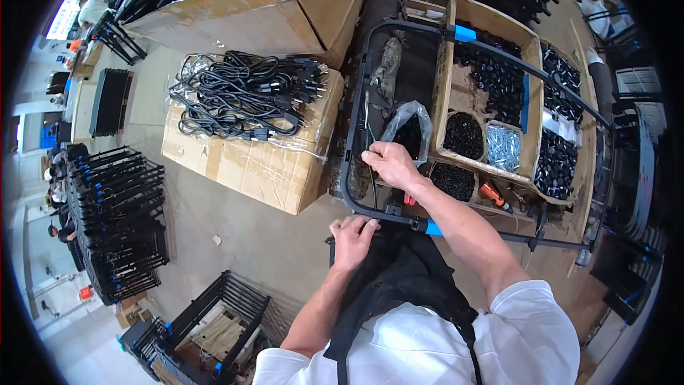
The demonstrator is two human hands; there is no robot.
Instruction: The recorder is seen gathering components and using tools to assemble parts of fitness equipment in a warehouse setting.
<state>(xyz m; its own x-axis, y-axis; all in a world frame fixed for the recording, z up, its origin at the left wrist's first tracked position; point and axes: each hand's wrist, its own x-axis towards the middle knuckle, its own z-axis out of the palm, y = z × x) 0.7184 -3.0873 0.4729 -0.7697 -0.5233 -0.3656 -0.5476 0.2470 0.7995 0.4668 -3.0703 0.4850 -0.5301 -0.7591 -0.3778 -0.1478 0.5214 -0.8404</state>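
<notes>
A black tubular metal frame (362,64) with rounded corners and blue sleeves lies in front of me, reaching over the parts boxes. Inside its left end, my right hand (393,165) is closed in a pinch on a thin cable (373,187), dark below the fingers, with a pale end rising above them. My left hand (352,241) is closed just below the frame's near left corner, thumb against the curled fingers. What it grips, if anything, is hidden. Beside the right hand sits a clear plastic bag (407,127) of small dark parts.
Coiled black power cords (242,93) lie on a cardboard box (242,175) at left. A wooden tray (445,78) holds black caps and silver screws (503,147); an orange-handled tool (494,194) lies near it. Stacked black frames (117,221) stand farther left, more (221,314) at lower left.
</notes>
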